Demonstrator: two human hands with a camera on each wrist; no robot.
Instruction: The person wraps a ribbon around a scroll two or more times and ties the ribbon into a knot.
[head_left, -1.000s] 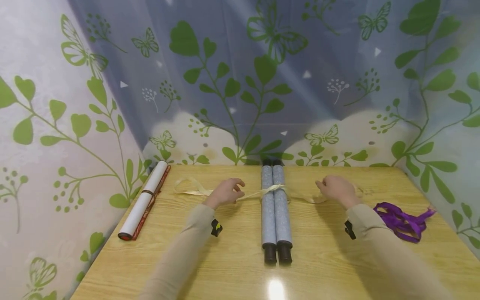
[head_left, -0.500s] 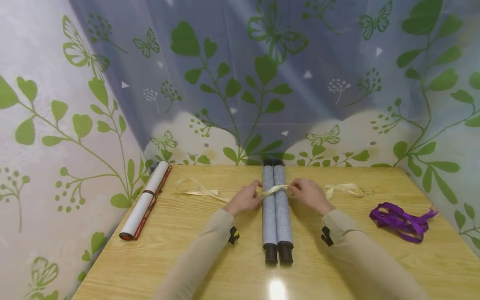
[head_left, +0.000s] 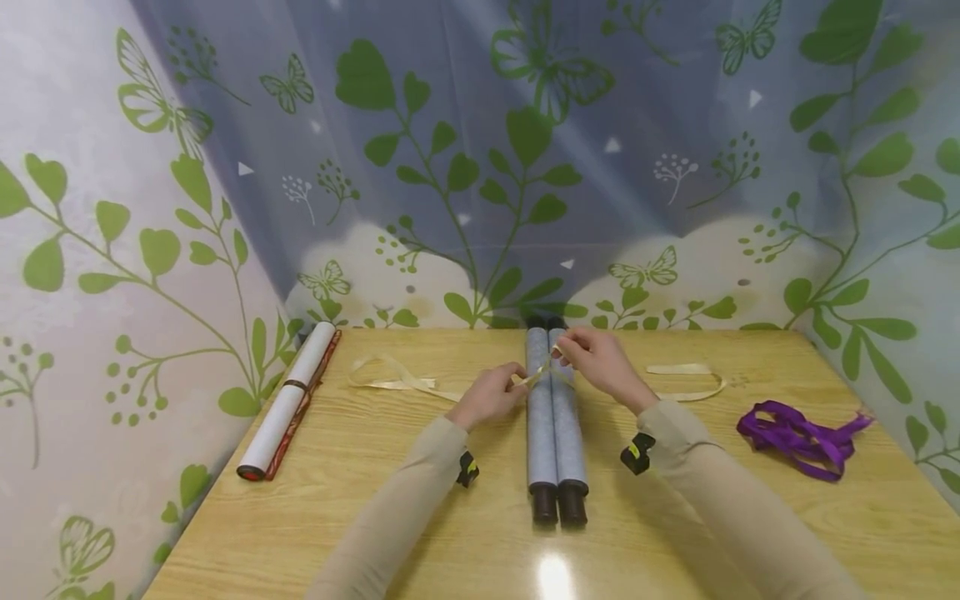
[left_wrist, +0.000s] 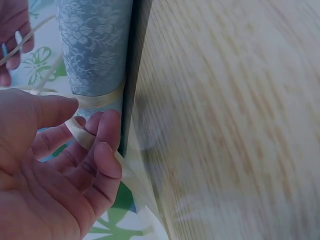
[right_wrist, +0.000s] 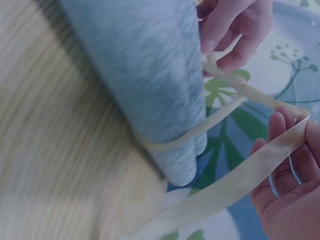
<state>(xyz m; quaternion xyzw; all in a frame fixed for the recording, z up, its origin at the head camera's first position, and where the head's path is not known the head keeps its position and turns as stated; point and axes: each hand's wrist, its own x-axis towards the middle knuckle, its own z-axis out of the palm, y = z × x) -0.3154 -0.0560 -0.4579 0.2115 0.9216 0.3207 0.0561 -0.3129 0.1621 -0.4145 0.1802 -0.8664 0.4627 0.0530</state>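
Two blue-grey patterned scrolls with dark end knobs lie side by side on the wooden table in the head view. A cream ribbon crosses round both of them. My left hand, just left of the scrolls, holds one part of the ribbon with curled fingers; the left wrist view shows it running through them. Above the scrolls, my right hand pinches the other part between thumb and fingertips, lifted off the rolls in the right wrist view. Loose ribbon tails trail over the table on both sides.
At the left of the table lies a white scroll with a dark band and a red patterned edge. A bunched purple ribbon lies at the right. Patterned cloth hangs behind the table.
Both hands have come in from the sides to the scrolls. In the last half second the right hand has risen up and leftward with the ribbon, and the right tail has shifted.
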